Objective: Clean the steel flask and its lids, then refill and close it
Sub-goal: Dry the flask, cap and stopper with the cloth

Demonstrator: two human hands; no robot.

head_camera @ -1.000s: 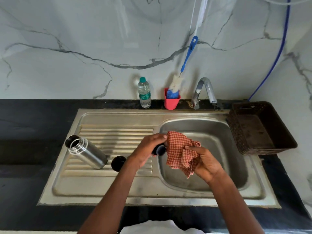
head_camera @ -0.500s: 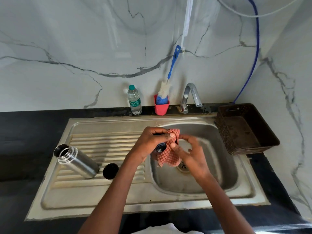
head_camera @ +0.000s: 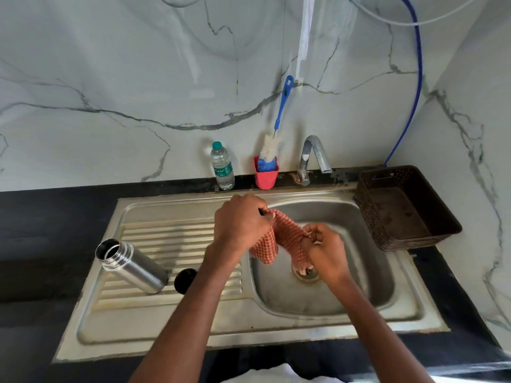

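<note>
The sink basin (head_camera: 331, 294) served as the reference point. Above its left rim, the left hand (head_camera: 242, 221) was curled tight around one end of a red checked cloth (head_camera: 279, 239); a dark sliver at its fingertips was probably a small flask lid, but too little of it showed to be sure. Over the basin centre, just above the drain (head_camera: 305, 273), the right hand (head_camera: 326, 251) pinched the other end of the cloth, which hung slack between the two. Left of the basin, on the ribbed drainboard (head_camera: 166, 233), the steel flask (head_camera: 132, 265) lay on its side, uncapped, mouth pointing away from the basin. A black lid (head_camera: 184, 280) rested just beside its base, between flask and basin. Behind the basin stood the tap (head_camera: 315, 156), a red cup (head_camera: 266, 175) holding a bottle brush (head_camera: 272, 145), and a water bottle (head_camera: 222, 167). The step appeared to be wiping a lid. To do it well, the cloth should be worked into the threads and rim while staying over the basin, so drips fall there.
</note>
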